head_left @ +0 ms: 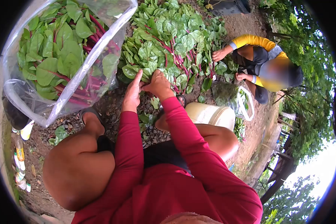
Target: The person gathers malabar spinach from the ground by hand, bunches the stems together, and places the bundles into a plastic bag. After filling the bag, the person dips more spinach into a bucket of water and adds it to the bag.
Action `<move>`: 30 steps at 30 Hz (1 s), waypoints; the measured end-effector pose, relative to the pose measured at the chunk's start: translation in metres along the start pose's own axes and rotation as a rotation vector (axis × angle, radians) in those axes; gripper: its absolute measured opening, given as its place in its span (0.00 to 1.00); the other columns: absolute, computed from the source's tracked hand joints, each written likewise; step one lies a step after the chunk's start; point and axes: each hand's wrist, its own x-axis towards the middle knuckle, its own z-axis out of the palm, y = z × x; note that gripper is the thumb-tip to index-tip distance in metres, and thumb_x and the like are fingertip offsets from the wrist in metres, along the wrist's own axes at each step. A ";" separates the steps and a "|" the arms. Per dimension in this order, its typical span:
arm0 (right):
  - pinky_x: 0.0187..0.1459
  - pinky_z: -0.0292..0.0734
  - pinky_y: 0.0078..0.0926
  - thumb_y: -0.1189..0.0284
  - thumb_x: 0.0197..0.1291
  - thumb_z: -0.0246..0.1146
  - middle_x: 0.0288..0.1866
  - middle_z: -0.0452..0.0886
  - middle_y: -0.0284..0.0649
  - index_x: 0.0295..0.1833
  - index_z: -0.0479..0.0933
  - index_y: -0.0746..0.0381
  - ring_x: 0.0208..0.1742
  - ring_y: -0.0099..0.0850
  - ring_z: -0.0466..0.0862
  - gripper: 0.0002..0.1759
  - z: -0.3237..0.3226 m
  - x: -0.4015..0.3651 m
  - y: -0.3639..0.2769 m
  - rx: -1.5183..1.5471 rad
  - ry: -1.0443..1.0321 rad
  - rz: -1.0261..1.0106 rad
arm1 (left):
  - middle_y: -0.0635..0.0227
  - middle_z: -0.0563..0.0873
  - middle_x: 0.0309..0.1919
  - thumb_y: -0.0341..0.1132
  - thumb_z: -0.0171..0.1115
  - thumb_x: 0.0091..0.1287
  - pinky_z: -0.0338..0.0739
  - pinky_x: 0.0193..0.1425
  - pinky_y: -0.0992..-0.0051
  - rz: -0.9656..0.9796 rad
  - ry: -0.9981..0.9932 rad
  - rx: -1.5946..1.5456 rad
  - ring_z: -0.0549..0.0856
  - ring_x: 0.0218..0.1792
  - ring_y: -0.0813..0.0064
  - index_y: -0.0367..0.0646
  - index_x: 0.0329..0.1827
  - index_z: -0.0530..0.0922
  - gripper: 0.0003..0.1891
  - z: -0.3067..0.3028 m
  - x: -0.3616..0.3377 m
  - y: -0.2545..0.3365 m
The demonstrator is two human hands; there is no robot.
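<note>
A heap of Malabar spinach [183, 35], green leaves on red-purple stems, lies on the ground before me. At its near edge, my left hand [131, 94] has its fingers stretched towards the leaves. Beside it and touching it, my right hand [159, 85] is closed, knuckles up, against the lowest leaves. What lies inside its fingers is hidden. A big clear plastic bag [95, 46] stands open to the left, filled with more of the same leafy stems.
A co-worker in a yellow and grey top [263, 61] crouches at the heap's right side, hands on the stems. Near my right leg are a whitish bucket [209, 115] and a clear bag with white handles [246, 104]. Bottles [19, 153] line the left edge.
</note>
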 end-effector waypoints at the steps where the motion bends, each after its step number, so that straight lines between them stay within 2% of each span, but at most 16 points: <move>1: 0.63 0.79 0.40 0.50 0.41 0.79 0.65 0.75 0.57 0.69 0.61 0.73 0.64 0.51 0.81 0.57 0.004 0.003 0.003 0.009 0.023 0.028 | 0.54 0.73 0.73 0.73 0.65 0.60 0.49 0.80 0.49 0.028 -0.010 0.004 0.66 0.76 0.58 0.40 0.79 0.64 0.54 0.006 -0.004 0.002; 2: 0.62 0.79 0.41 0.55 0.46 0.76 0.65 0.75 0.57 0.69 0.60 0.71 0.64 0.51 0.81 0.51 0.005 0.003 0.004 0.041 0.042 0.042 | 0.53 0.70 0.75 0.75 0.62 0.59 0.41 0.80 0.47 0.050 -0.022 0.005 0.64 0.77 0.57 0.42 0.80 0.62 0.55 0.007 0.001 -0.004; 3: 0.62 0.79 0.41 0.56 0.47 0.75 0.66 0.75 0.57 0.69 0.61 0.71 0.64 0.51 0.81 0.50 0.008 0.005 0.008 0.061 0.058 0.044 | 0.52 0.68 0.77 0.77 0.60 0.58 0.34 0.80 0.45 0.074 -0.031 0.007 0.62 0.78 0.55 0.44 0.82 0.59 0.57 0.009 0.007 -0.011; 6: 0.61 0.79 0.42 0.57 0.48 0.73 0.65 0.76 0.57 0.65 0.64 0.68 0.63 0.52 0.81 0.43 0.016 0.009 0.017 0.110 0.163 0.003 | 0.52 0.64 0.79 0.77 0.58 0.60 0.27 0.80 0.42 0.134 -0.043 -0.013 0.58 0.80 0.52 0.46 0.83 0.55 0.57 0.010 0.016 -0.024; 9: 0.59 0.80 0.44 0.56 0.47 0.74 0.61 0.80 0.58 0.64 0.65 0.69 0.60 0.54 0.83 0.43 0.009 0.011 0.022 0.171 0.113 0.011 | 0.52 0.64 0.79 0.74 0.58 0.62 0.30 0.80 0.42 0.089 -0.053 -0.055 0.60 0.80 0.53 0.46 0.83 0.54 0.55 0.016 0.005 -0.020; 10: 0.56 0.81 0.46 0.55 0.46 0.74 0.52 0.84 0.61 0.61 0.68 0.70 0.54 0.56 0.86 0.42 0.003 0.011 0.024 0.154 0.102 0.007 | 0.53 0.64 0.79 0.73 0.58 0.63 0.31 0.81 0.43 0.057 -0.056 -0.067 0.61 0.80 0.53 0.46 0.83 0.53 0.54 0.019 -0.002 -0.016; 13: 0.55 0.81 0.46 0.53 0.45 0.74 0.48 0.85 0.63 0.57 0.71 0.71 0.52 0.56 0.86 0.40 -0.014 0.012 0.039 0.239 0.134 -0.045 | 0.56 0.66 0.79 0.71 0.59 0.65 0.36 0.81 0.44 0.067 -0.147 -0.126 0.63 0.79 0.55 0.46 0.83 0.54 0.52 0.019 0.001 -0.016; 14: 0.52 0.82 0.43 0.56 0.42 0.74 0.43 0.86 0.62 0.53 0.75 0.74 0.49 0.55 0.87 0.38 -0.025 0.009 0.043 0.213 0.209 -0.063 | 0.57 0.70 0.76 0.70 0.59 0.66 0.46 0.80 0.48 0.061 -0.144 -0.109 0.67 0.76 0.57 0.46 0.82 0.58 0.50 0.019 0.000 -0.013; 15: 0.52 0.82 0.43 0.58 0.42 0.73 0.43 0.85 0.63 0.50 0.77 0.74 0.48 0.54 0.87 0.35 -0.037 0.010 0.053 0.208 0.218 -0.103 | 0.57 0.72 0.75 0.69 0.60 0.66 0.49 0.79 0.48 0.081 -0.147 -0.077 0.69 0.75 0.57 0.46 0.82 0.58 0.49 0.018 -0.002 -0.009; 17: 0.57 0.80 0.44 0.59 0.44 0.70 0.48 0.85 0.63 0.57 0.75 0.72 0.53 0.56 0.86 0.36 -0.073 0.004 0.075 0.136 0.193 -0.136 | 0.56 0.74 0.73 0.68 0.62 0.65 0.55 0.77 0.49 0.123 -0.160 -0.004 0.72 0.72 0.56 0.46 0.81 0.58 0.49 0.016 -0.009 0.000; 21: 0.57 0.80 0.43 0.61 0.43 0.70 0.48 0.85 0.64 0.53 0.77 0.71 0.53 0.55 0.86 0.33 -0.170 -0.047 0.112 0.022 0.277 -0.112 | 0.61 0.81 0.65 0.62 0.65 0.67 0.66 0.70 0.56 0.219 0.004 0.154 0.78 0.66 0.60 0.48 0.75 0.68 0.40 0.021 -0.021 0.008; 22: 0.56 0.81 0.43 0.61 0.43 0.70 0.47 0.85 0.65 0.53 0.77 0.72 0.53 0.55 0.86 0.33 -0.190 -0.061 0.128 0.005 0.319 -0.106 | 0.60 0.81 0.65 0.61 0.65 0.67 0.67 0.68 0.56 0.244 0.021 0.206 0.78 0.66 0.60 0.51 0.72 0.71 0.36 0.024 -0.024 0.008; 25: 0.55 0.82 0.42 0.61 0.44 0.70 0.44 0.85 0.66 0.50 0.77 0.75 0.49 0.55 0.87 0.32 -0.235 -0.100 0.180 -0.001 0.441 -0.091 | 0.60 0.82 0.63 0.58 0.67 0.67 0.69 0.64 0.60 0.319 0.013 0.337 0.79 0.63 0.62 0.52 0.70 0.74 0.32 0.041 -0.032 0.006; 26: 0.52 0.82 0.42 0.61 0.44 0.69 0.41 0.85 0.65 0.48 0.77 0.75 0.47 0.54 0.88 0.31 -0.242 -0.106 0.213 0.013 0.489 -0.125 | 0.62 0.82 0.62 0.57 0.67 0.67 0.70 0.61 0.62 0.370 -0.015 0.372 0.80 0.60 0.66 0.49 0.69 0.74 0.33 0.047 -0.031 0.003; 29: 0.49 0.83 0.45 0.62 0.44 0.70 0.39 0.85 0.60 0.45 0.77 0.72 0.45 0.53 0.88 0.27 -0.270 -0.177 0.247 -0.148 0.664 -0.038 | 0.64 0.82 0.61 0.56 0.68 0.67 0.71 0.58 0.65 0.485 -0.067 0.546 0.80 0.57 0.68 0.45 0.69 0.74 0.33 0.074 -0.048 0.006; 30: 0.48 0.83 0.45 0.62 0.44 0.70 0.38 0.85 0.60 0.44 0.77 0.71 0.44 0.53 0.88 0.26 -0.276 -0.198 0.263 -0.127 0.680 -0.041 | 0.53 0.83 0.60 0.46 0.68 0.70 0.75 0.62 0.70 0.547 -0.088 0.573 0.83 0.57 0.67 0.32 0.69 0.72 0.32 0.089 -0.071 0.012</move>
